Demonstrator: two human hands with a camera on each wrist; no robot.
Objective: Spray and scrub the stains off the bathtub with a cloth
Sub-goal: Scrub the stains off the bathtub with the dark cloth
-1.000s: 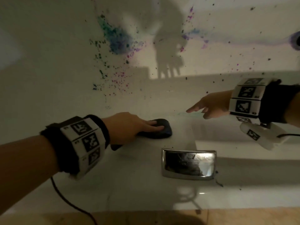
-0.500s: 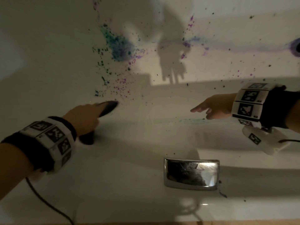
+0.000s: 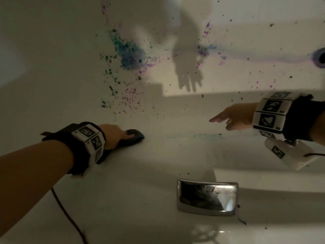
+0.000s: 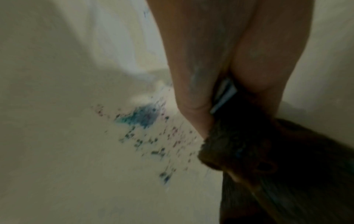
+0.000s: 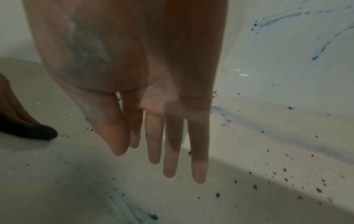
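Half the cloth [image 3: 134, 135] under fingers [image 3: 129, 136]

From my head view the drain [image 3: 321, 58] is cut by the right edge, my left hand [image 3: 115, 135] covers most of the dark cloth [image 3: 135, 135], and the left wrist picture is motion-blurred.

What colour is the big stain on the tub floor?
Blue-teal with purple edges; clearest in the head view.

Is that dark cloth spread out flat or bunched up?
Bunched up. The dark cloth shows as a wadded lump pressed on the bathtub wall under the left hand, with its loose tail trailing toward the wrist.
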